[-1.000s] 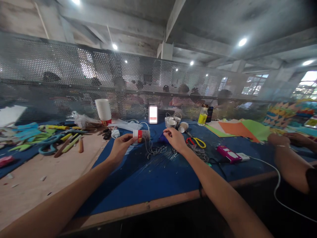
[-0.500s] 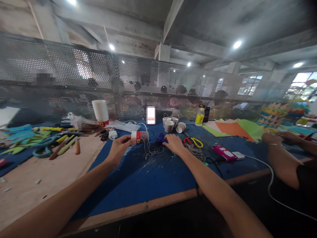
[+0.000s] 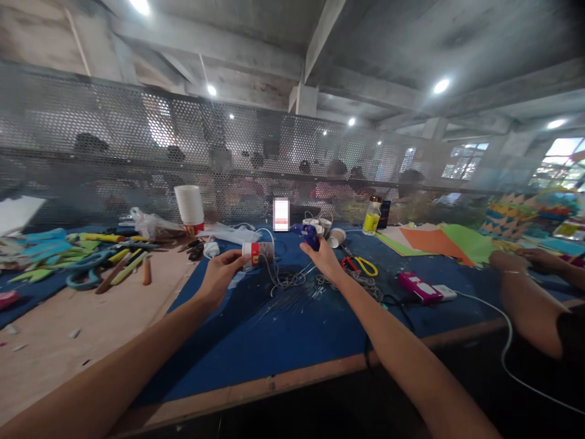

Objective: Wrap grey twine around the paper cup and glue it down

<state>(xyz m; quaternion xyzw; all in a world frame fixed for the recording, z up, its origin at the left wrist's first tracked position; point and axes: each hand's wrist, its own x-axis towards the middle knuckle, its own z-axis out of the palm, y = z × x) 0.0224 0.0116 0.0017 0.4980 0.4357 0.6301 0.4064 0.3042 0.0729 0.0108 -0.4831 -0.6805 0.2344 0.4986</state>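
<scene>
Here, my left hand [image 3: 222, 272] grips a paper cup [image 3: 258, 252] on its side above the blue mat [image 3: 283, 329], while my right hand [image 3: 325, 259] closes on a small blue object [image 3: 311, 235] above tangled string [image 3: 287, 280].

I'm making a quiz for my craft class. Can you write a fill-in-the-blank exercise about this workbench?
The left hand holds a paper cup with a ____ band.
The right hand grips a blue object; the scissors beside it have red and ____ handles.
The tall stack of cups by the mesh is mostly ____.
Missing words: red, yellow, white.
</scene>
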